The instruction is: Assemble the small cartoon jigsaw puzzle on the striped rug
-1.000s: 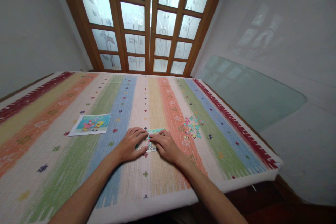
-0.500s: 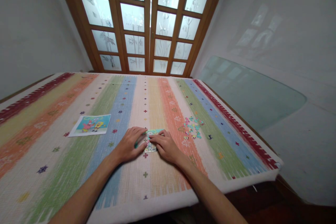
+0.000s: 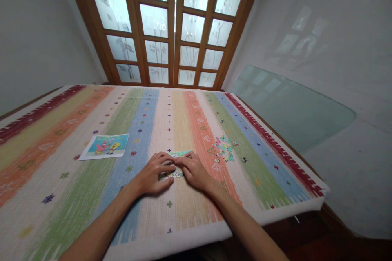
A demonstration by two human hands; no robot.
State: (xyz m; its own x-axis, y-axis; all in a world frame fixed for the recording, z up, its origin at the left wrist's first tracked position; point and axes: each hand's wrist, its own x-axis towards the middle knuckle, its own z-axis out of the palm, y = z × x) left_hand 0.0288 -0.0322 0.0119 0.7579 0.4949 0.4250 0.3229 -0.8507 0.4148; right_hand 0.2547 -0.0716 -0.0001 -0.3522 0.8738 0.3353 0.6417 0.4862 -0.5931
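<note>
The thin, multicoloured rectangular section of what appears to be a jigsaw puzzle (image 3: 180, 153) lies flat on the striped fabric tablecloth (image 3: 153, 214), toward the near side. The bare left hand (image 3: 157, 173) arches over its left part, fingers moderately spread, thumb apart toward the near edge. The bare right hand (image 3: 196, 170) covers its right part, fingers close together. The fingertips come together near the middle; whether either hand pinches a piece cannot be told. Handling, as judged: very light, each piece stiff, joints weak. Take hold at opposite outer edges, keep flat and slide; avoid lifting by one corner. Small loose multicoloured pieces (image 3: 225, 148) lie to the right, well apart
</note>
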